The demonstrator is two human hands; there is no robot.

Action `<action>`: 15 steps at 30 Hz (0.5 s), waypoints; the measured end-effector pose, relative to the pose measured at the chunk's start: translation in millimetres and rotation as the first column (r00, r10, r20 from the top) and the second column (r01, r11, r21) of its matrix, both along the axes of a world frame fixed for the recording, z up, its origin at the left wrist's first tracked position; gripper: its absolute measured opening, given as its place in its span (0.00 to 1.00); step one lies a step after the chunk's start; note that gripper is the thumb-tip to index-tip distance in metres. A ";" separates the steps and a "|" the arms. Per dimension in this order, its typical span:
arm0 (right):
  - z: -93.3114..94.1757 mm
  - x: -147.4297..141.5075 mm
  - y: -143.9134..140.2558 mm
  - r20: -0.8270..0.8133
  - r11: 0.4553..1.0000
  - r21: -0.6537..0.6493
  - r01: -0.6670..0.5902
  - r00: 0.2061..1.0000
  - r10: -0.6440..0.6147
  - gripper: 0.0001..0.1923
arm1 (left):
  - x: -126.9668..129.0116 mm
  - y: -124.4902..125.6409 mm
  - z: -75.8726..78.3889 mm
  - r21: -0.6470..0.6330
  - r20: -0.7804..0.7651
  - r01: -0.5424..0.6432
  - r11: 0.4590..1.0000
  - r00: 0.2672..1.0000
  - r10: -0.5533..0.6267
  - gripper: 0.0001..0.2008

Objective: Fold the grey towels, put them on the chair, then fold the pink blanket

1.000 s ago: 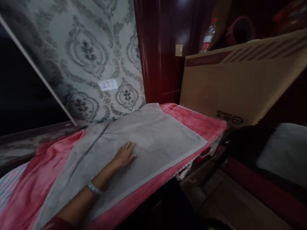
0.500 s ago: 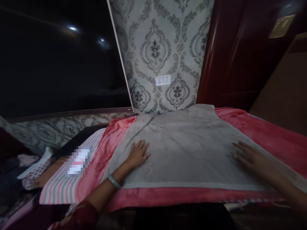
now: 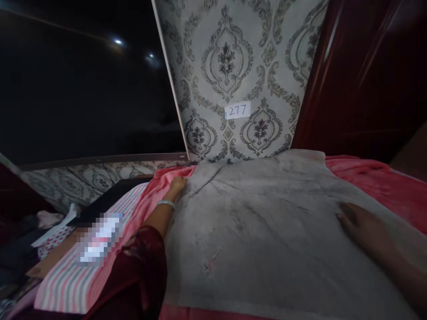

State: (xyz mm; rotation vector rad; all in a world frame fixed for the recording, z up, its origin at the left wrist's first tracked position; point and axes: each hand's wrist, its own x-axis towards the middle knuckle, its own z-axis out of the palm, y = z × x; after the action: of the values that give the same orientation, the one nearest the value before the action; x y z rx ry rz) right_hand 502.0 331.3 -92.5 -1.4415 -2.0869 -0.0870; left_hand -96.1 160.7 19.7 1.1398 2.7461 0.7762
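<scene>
A grey plush cloth [image 3: 260,240] lies spread over a pink plush blanket [image 3: 376,182], with a small pinkish flower motif near its lower left. My left hand [image 3: 179,183] is closed at the cloth's far left edge, its fingers wrapped on the border where grey meets pink; a bracelet circles that wrist. On the right part of the grey cloth rests my right hand [image 3: 365,229], palm down and slightly blurred. Its thumb and fingers are bent a little but apart, and I see nothing held in them.
A large dark screen [image 3: 90,89] stands at the left. Behind the cloth is patterned wallpaper [image 3: 227,62] with a paper label [image 3: 237,110] reading 277. A striped cloth [image 3: 63,289] and a blurred-out item [image 3: 100,240] lie left. Dark red glossy wood [image 3: 363,80] rises at the right.
My left hand has moved from lying flat on the cloth to its far left edge, where it is closed. The right hand's fingers are more bent. The view has come closer.
</scene>
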 end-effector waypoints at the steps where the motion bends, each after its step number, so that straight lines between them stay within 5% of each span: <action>1: -6.0 -3.1 -0.3 0.031 1.000 0.021 -0.005 1.000 0.004 0.37 | -4.8 7.3 0.1 -0.003 0.019 -0.004 1.000 1.000 0.004 0.17; 6: -25.5 0.0 3.3 0.127 0.995 0.099 -0.027 0.992 0.014 0.37 | -20.9 38.2 0.0 -0.012 0.163 0.058 0.998 0.985 -0.055 0.19; 11: -22.8 2.2 2.7 0.146 0.995 0.096 -0.001 0.989 -0.013 0.36 | -24.8 57.2 -7.7 0.091 0.321 0.114 0.989 0.937 -0.137 0.26; 15: -20.5 1.6 -0.2 0.156 0.995 0.096 -0.002 0.988 -0.013 0.36 | -27.8 61.3 -8.3 0.190 0.284 0.090 0.978 0.948 -0.143 0.21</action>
State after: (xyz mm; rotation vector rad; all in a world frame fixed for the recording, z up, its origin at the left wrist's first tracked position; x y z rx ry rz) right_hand 503.6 331.1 -113.0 -1.4225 -2.1727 -0.3077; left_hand -123.9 222.0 11.5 1.0991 2.3815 1.0919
